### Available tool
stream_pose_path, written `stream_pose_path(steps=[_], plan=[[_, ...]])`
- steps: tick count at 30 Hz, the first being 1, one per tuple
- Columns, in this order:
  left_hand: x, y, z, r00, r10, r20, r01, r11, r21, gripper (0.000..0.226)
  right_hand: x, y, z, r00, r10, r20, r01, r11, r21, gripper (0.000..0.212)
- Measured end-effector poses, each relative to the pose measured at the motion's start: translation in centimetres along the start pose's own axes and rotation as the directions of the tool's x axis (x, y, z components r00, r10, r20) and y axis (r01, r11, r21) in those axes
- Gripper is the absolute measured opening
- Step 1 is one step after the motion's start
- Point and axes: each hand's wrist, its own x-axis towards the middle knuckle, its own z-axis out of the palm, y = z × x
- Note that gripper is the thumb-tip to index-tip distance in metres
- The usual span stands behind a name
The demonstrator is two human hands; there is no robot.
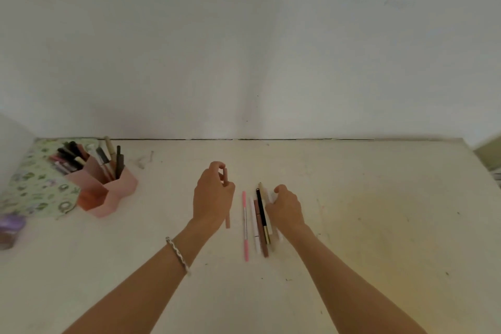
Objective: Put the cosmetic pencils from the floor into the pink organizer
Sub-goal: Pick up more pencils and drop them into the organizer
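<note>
- Left hand [212, 195]: forearm reaches forward from the lower left, back of the hand facing the camera. The fingers are curled round one dusty-pink pencil [227, 218]. The pencil is held lengthwise, with its far end showing above the fingers and its near end below the palm.
- Right hand [287, 207]: forearm reaches in from the lower right, palm down and low over the floor [379, 225]. The fingers are bent onto the right edge of the row of pencils, with the thumb lifted. It cannot be told whether the hand actually grasps a pencil or only touches one.
- Loose pencils on the floor, lying side by side between the two hands, counted from the left:
  - one bright pink pencil [245, 225];
  - one white pencil [255, 228];
  - one mauve pencil [262, 238];
  - one black-and-gold pencil [262, 209], lying across the mauve one.
  - Paler pencils lie beside and under the right hand, too blurred to count.
- One pink organizer [119, 187]: stands on the floor at the far left, well apart from the row. Many pencils stand upright or lean in its rear compartments, too crowded to count.
- One floral cloth [35, 184]: lies beside and behind the organizer.
- One blurred purple object [10, 225]: at the left edge.
- One silver bracelet [177, 255]: on the left wrist.
</note>
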Motion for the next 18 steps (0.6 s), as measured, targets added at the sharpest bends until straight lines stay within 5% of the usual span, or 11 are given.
stream_pose_path(steps=[4,9,12,15,18], plan=[[1.8,0.7,-4.9,0.967,0.135,-0.217,-0.163,0.980,-0.113,0.043,0.4,-3.6,-1.5,0.981,-0.096,-0.167,0.123,0.980,0.155,0.020],[4.9,-0.5,-15.4,0.794,0.338,-0.505,-0.322,0.939,0.122,0.036,-0.5,-11.2,-0.5,0.966,-0.176,-0.190,0.250,0.828,0.502,0.027],[5.1,-2.8,-19.3,0.762,0.361,-0.538,-0.274,0.932,0.237,0.031,-1.6,-14.8,1.1,0.932,-0.281,-0.231,0.363,0.746,0.558,0.047],[5.0,-5.2,-20.8,0.808,0.338,-0.482,-0.194,0.926,0.324,0.030,-2.7,-17.6,3.0,0.895,-0.363,-0.260,0.445,0.687,0.574,0.045],[5.3,-6.7,-20.9,0.796,0.437,-0.419,-0.123,0.794,0.595,0.025,-3.8,-19.5,4.9,0.865,-0.429,-0.261,0.499,0.670,0.550,0.039]])
